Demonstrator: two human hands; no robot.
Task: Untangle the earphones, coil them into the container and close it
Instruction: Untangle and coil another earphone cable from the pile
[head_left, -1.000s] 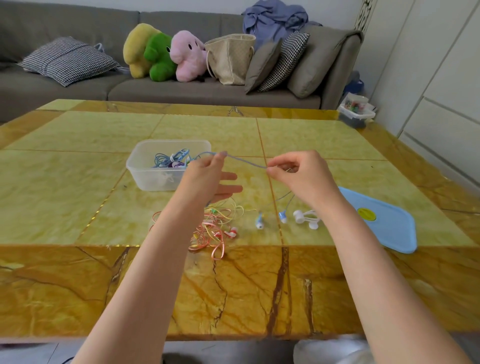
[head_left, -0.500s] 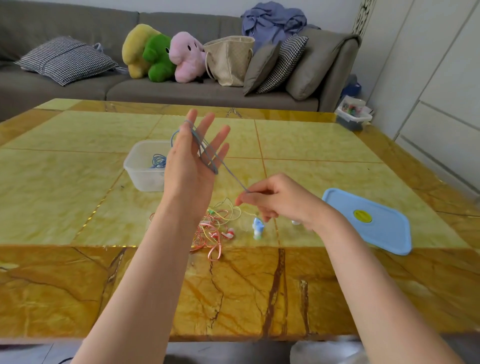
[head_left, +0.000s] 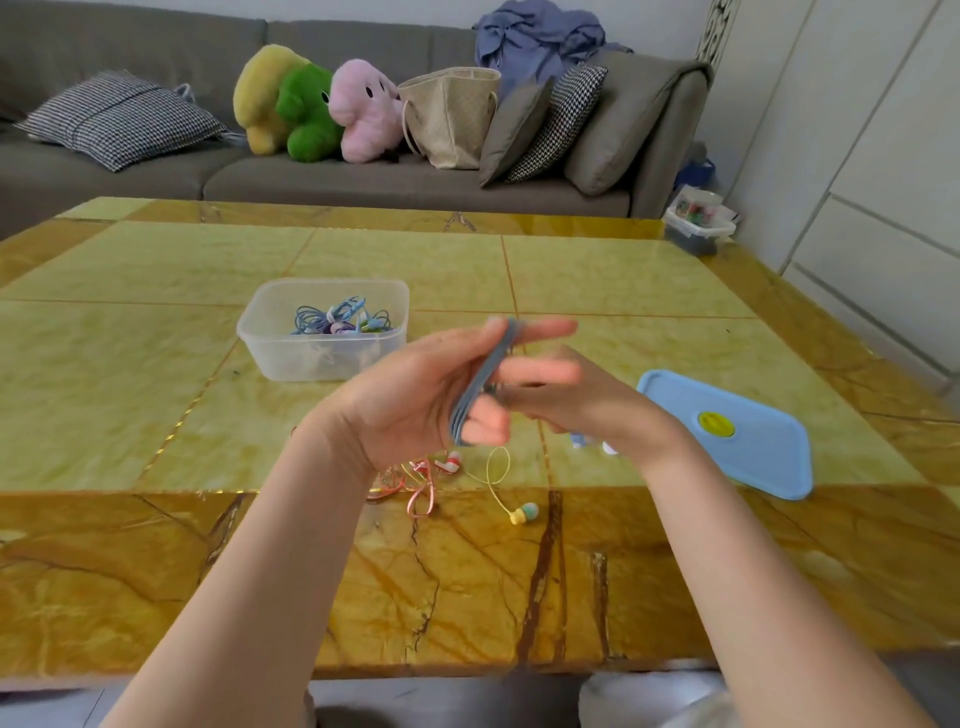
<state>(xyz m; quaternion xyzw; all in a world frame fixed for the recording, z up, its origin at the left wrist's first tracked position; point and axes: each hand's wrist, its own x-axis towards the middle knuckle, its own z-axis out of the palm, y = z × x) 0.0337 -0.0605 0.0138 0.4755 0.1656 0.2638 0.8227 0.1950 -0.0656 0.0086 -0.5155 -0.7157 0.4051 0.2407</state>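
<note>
At the centre of the frame we see the left hand raised above the worktop, palm turned right, fingers held out nearly straight. A blue earphone cord is wound in several flat turns across those fingers, from the index down to the little finger. The right hand sits just behind and to the right of it, touching the coil; its grip is blurred, so we cannot tell whether its fingers pinch the cord or only lie against it.

Left of centre and farther back stands the clear container, open, with a few coiled earphones in blue and purple inside. Its blue lid lies flat at the right of the frame, a yellow sticker on top.

Below the hands a pink tangle of earphones lies on the worktop, beside a yellow cord ending in a yellow and teal earbud. Two small pale earbuds peek out under the right wrist.
</note>
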